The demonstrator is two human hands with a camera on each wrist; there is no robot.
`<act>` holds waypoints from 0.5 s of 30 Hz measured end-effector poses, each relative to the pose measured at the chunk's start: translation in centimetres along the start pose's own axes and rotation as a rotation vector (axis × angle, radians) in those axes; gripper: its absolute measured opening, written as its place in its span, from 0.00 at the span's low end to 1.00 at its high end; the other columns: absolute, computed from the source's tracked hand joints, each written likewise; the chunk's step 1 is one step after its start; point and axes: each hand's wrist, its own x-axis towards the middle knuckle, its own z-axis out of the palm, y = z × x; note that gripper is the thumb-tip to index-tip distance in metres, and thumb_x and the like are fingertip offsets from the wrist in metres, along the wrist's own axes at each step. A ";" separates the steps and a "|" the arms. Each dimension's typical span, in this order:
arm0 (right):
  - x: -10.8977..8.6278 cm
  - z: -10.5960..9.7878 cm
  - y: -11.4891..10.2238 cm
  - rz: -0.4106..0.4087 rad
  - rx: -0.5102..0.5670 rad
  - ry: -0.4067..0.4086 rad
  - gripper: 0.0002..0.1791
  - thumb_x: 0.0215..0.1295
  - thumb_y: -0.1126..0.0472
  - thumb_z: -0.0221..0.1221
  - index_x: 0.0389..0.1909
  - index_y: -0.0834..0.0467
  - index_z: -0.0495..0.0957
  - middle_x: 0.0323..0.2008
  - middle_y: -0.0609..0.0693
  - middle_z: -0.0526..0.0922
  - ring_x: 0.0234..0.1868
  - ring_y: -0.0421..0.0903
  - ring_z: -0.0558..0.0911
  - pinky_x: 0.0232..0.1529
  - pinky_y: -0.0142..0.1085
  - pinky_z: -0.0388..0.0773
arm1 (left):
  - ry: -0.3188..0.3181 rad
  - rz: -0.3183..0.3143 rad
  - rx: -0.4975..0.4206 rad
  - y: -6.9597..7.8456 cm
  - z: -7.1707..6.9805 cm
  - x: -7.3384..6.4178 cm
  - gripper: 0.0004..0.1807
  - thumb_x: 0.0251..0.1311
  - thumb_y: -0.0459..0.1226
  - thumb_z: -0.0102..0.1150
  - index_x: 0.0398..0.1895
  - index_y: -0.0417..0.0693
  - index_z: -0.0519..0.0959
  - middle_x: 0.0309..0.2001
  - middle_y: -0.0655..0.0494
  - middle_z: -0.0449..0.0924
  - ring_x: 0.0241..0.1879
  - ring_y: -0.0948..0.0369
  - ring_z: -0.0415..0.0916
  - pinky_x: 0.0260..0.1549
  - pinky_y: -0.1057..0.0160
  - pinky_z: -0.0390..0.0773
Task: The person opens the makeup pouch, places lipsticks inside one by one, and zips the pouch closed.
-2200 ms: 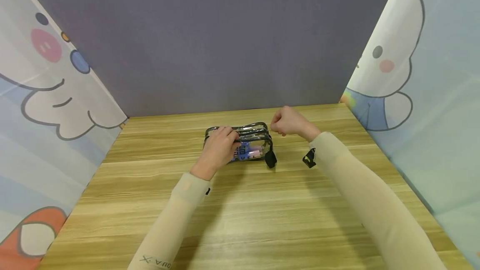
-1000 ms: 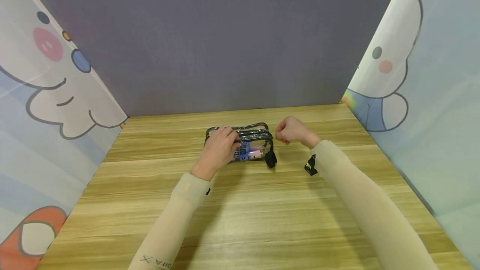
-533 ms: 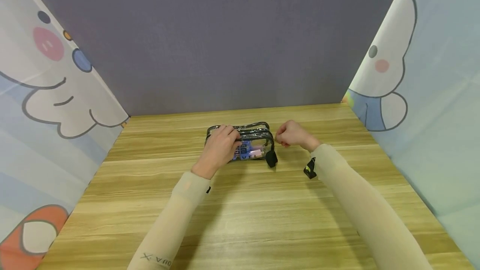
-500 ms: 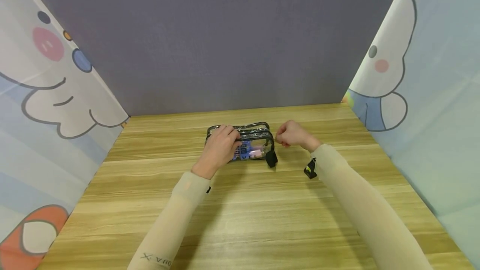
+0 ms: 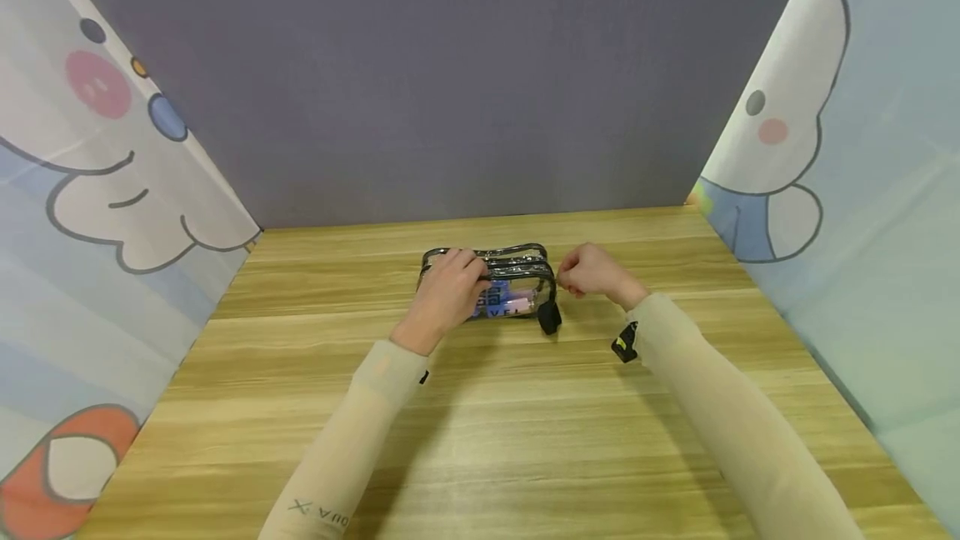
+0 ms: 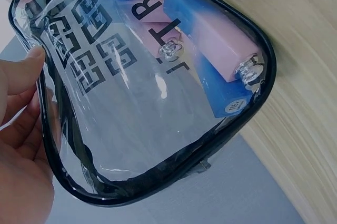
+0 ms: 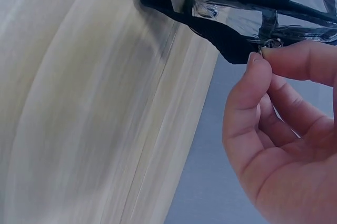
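A clear plastic zip pouch [image 5: 517, 294] with black piping and dark lettering stands on the wooden table. My left hand [image 5: 447, 288] grips its top edge, thumb on the near side and fingers over the top; the left wrist view shows the thumb [image 6: 36, 55] against the piping. At the pouch's right end, my right hand [image 5: 592, 271] pinches a small metal zipper pull [image 7: 272, 44] between thumb and forefinger. Through the plastic I see pink tubes [image 6: 224, 47] with clear faceted ends and blue boxes [image 6: 224, 89]. The fingertips hide part of the pull.
A black fabric strap [image 5: 550, 317] hangs from the pouch's right end. The wooden table [image 5: 480, 440] stretches towards me. A grey panel [image 5: 450, 90] rises behind it, and cartoon-printed curtains [image 5: 862, 273] flank both sides.
My right hand has come from behind the pouch's right end towards me and slightly right, lower in the head view. My left hand keeps its grip on the pouch.
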 end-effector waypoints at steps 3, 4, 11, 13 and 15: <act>0.0 0.1 0.1 -0.006 -0.013 0.009 0.12 0.62 0.69 0.55 0.39 0.71 0.84 0.21 0.51 0.80 0.22 0.43 0.79 0.31 0.39 0.83 | -0.007 0.005 0.008 0.0 0.1 0.0 0.03 0.64 0.34 0.69 0.37 0.44 0.83 0.38 0.52 0.80 0.40 0.54 0.77 0.45 0.57 0.78; -0.1 0.2 0.1 -0.007 -0.018 0.011 0.12 0.62 0.69 0.54 0.39 0.72 0.84 0.21 0.51 0.80 0.22 0.43 0.78 0.31 0.40 0.84 | -0.007 0.005 0.010 0.0 0.1 0.0 0.03 0.64 0.34 0.68 0.37 0.44 0.83 0.38 0.52 0.80 0.40 0.54 0.77 0.45 0.57 0.78; -0.2 0.4 0.1 -0.022 -0.013 0.035 0.12 0.61 0.69 0.55 0.38 0.71 0.84 0.23 0.55 0.82 0.22 0.43 0.78 0.31 0.40 0.84 | 0.013 0.006 0.018 0.0 0.5 0.0 0.04 0.64 0.34 0.69 0.37 0.44 0.83 0.37 0.52 0.80 0.39 0.54 0.76 0.43 0.57 0.78; -0.3 0.5 0.3 -0.028 -0.003 0.046 0.12 0.62 0.69 0.55 0.39 0.70 0.84 0.26 0.59 0.83 0.23 0.43 0.79 0.31 0.39 0.83 | 0.019 0.006 0.019 0.0 0.4 -0.1 0.04 0.63 0.34 0.69 0.37 0.44 0.83 0.37 0.52 0.80 0.39 0.54 0.76 0.43 0.57 0.78; -0.5 0.5 0.5 -0.036 0.000 0.057 0.12 0.64 0.69 0.55 0.41 0.71 0.84 0.31 0.64 0.84 0.25 0.47 0.80 0.31 0.39 0.83 | 0.033 0.012 0.023 -0.1 0.5 -0.2 0.04 0.63 0.34 0.70 0.38 0.44 0.84 0.38 0.52 0.80 0.40 0.53 0.76 0.44 0.57 0.78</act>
